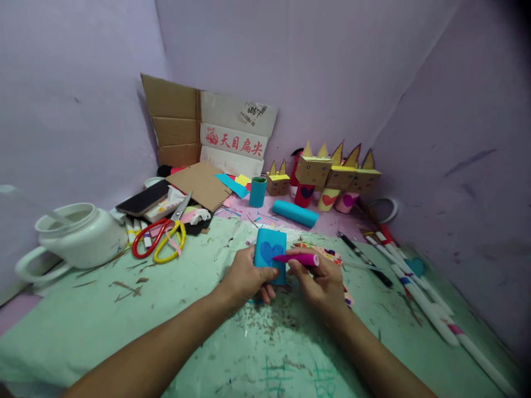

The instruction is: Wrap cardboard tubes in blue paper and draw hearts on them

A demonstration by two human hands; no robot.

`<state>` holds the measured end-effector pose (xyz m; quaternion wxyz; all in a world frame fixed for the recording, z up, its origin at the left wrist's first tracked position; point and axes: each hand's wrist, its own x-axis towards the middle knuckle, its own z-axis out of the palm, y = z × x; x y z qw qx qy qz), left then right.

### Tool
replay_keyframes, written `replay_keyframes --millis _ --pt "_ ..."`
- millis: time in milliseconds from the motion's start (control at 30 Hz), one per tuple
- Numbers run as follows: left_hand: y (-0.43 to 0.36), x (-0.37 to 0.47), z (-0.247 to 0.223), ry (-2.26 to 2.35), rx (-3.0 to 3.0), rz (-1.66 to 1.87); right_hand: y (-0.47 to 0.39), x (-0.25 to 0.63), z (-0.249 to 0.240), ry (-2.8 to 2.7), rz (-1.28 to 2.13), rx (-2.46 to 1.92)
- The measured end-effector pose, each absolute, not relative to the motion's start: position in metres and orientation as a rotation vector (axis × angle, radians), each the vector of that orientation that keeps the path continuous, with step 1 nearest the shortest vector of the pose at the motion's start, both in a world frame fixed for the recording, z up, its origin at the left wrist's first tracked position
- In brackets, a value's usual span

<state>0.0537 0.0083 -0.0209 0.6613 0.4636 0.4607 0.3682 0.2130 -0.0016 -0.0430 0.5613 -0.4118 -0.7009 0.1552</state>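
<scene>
Left grip [254, 275] clasps 1 blue tube [264, 242]; right grip [318, 276] pinches 1 magenta marker [305, 259]; scissors [164, 237] left.

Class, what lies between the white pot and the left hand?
The head view shows scissors with red and yellow handles, and markers, between the pot and left hand.

White pot [97, 237], left; dark phone [144, 198]; opened carton [176, 119] against wall
</scene>
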Motion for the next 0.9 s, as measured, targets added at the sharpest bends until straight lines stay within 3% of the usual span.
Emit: replay_keyframes --millis 900 --pt "0.0085 0.0551 -0.0186 1.047 1.029 0.823 -0.0052 0.2098 -0.0364 -1.641 0.405 -1.000"
